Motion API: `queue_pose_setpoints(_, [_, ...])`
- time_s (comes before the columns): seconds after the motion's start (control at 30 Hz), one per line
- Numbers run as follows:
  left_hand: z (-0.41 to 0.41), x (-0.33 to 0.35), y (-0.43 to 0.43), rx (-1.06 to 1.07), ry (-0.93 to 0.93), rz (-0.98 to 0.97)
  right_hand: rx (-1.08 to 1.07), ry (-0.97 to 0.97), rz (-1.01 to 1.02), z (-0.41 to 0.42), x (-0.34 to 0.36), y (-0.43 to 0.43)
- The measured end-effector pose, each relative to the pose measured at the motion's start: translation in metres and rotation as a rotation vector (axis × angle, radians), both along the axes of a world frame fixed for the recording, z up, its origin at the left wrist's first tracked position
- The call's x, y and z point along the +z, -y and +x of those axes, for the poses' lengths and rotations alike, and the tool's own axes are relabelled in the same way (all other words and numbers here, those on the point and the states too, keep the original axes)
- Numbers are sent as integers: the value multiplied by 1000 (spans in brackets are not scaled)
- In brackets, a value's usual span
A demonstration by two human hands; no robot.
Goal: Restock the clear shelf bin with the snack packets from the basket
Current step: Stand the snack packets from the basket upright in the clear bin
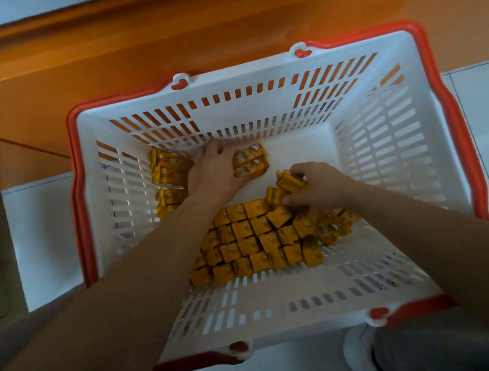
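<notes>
1. Basket [383, 158]: white moulded plastic with slotted walls and a smooth solid bottom. It stands on the floor [40, 232] of pale glossy tiles.
2. Rim [78, 200]: red plastic band round the top of the basket, with white hinge clips. The near edge is partly covered by the forearms.
3. Snack packets [251, 244]: small, boxy, orange-yellow glossy wrappers packed in tight rows at the near side of the basket bottom. The print is too blurred to read.
4. Side stack [167, 174]: more of the same wrappers piled against the left wall, partly behind the left wrist.
5. Left hand [215, 170]: palm down at the far wall, against a stacked pair [251, 162] whose left end it hides. Whether it grips them cannot be told.
6. Right hand [320, 184]: fingers curled over a tilted packet [288, 181], thumb pressed beneath, pinching it above the rows.
7. Orange panel [136, 46]: smooth surface beyond the basket, cut off at the top.
8. Grey fabric [429, 352]: bottom right, cut off.
</notes>
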State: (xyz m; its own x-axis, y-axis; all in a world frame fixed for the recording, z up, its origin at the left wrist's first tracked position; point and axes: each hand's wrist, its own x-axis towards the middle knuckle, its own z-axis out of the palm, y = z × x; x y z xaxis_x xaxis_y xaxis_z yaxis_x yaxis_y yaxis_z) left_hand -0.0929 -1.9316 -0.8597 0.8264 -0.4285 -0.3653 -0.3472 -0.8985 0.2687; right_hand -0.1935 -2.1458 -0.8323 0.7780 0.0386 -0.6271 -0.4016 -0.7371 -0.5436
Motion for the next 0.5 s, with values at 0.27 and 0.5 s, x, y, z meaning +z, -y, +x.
queue_pose_setpoints(0.27, [3,-2,0,94,-232,-142,-54,-47,42,2,-11,-1])
queue_pose_setpoints(0.5, [9,5,10,241,-450,-170,-128,-190,131,12,-13,-8])
